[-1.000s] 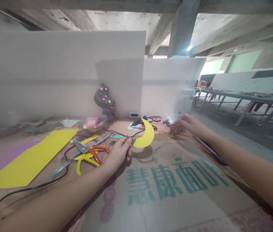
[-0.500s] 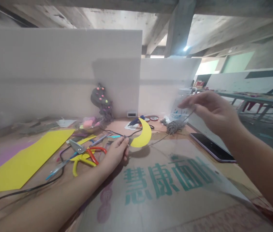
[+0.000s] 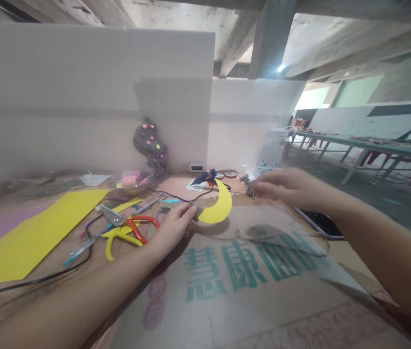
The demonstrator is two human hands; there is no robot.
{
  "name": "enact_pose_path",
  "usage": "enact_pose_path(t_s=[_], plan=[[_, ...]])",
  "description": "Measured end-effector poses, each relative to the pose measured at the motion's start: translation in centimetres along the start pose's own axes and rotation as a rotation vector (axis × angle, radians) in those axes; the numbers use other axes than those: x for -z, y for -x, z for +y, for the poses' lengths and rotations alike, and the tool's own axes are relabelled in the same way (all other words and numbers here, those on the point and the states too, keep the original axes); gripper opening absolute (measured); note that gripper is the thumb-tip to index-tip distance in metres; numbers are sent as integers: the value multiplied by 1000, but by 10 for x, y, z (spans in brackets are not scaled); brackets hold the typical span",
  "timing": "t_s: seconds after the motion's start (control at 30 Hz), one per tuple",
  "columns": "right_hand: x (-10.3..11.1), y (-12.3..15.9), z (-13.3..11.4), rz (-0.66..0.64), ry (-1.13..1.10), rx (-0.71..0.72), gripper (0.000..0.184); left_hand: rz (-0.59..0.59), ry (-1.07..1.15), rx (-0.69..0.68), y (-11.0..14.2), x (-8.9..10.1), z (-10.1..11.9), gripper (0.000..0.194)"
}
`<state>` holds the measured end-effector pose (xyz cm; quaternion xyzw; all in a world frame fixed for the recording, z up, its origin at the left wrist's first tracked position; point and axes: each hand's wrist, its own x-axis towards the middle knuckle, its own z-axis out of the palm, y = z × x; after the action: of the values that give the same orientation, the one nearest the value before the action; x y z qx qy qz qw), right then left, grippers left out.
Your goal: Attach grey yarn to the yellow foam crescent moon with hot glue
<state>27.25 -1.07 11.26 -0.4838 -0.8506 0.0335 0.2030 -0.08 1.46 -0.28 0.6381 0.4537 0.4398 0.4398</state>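
Note:
A yellow paper crescent (image 3: 221,206) is pinched at its lower tip by my left hand (image 3: 178,223), with a bit of grey wrapping at the fingertips. My right hand (image 3: 288,188) is closed at the grey yarn ball (image 3: 250,190), whose left side shows past the fingers; the rest is hidden. From near my left hand, a loose grey strand (image 3: 281,240) runs in a slack loop over the printed cardboard (image 3: 249,315). Left of my left hand lie pliers (image 3: 132,230) with red and yellow handles.
A yellow sheet (image 3: 41,232) and a black cable (image 3: 34,277) lie at the left. Behind stand a dark ornament with coloured beads (image 3: 149,140), a small display (image 3: 197,167) and a blue glue gun (image 3: 205,177). A phone (image 3: 323,225) lies under my right forearm.
My right hand has come down and left onto the yarn ball, from holding a raised strand. The strand now lies slack on the cardboard. My left hand keeps the crescent nearly in place.

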Motion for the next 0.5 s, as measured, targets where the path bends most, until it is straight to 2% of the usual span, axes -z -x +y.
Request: enact_pose_path(t_s=[0.03,0.1,0.2,0.27,0.4,0.5], plan=[[-10,-4,5,-60,35,-5,30,1,-7,-17,0,0,-1,30],[-31,-14,15,-91,65,-20,30,5,-15,-41,-2,0,-5,30],[-60,-33,30,-23,-20,-105,29,3,-22,-51,-5,1,-12,30],[-75,-52,39,7,-181,-193,27,-9,-22,-57,-7,1,-16,31],[-97,-91,52,28,-297,-249,36,-20,-37,-71,-8,2,-19,32],[-112,-111,51,32,-404,-277,39,-22,-37,-57,-7,2,-16,32]])
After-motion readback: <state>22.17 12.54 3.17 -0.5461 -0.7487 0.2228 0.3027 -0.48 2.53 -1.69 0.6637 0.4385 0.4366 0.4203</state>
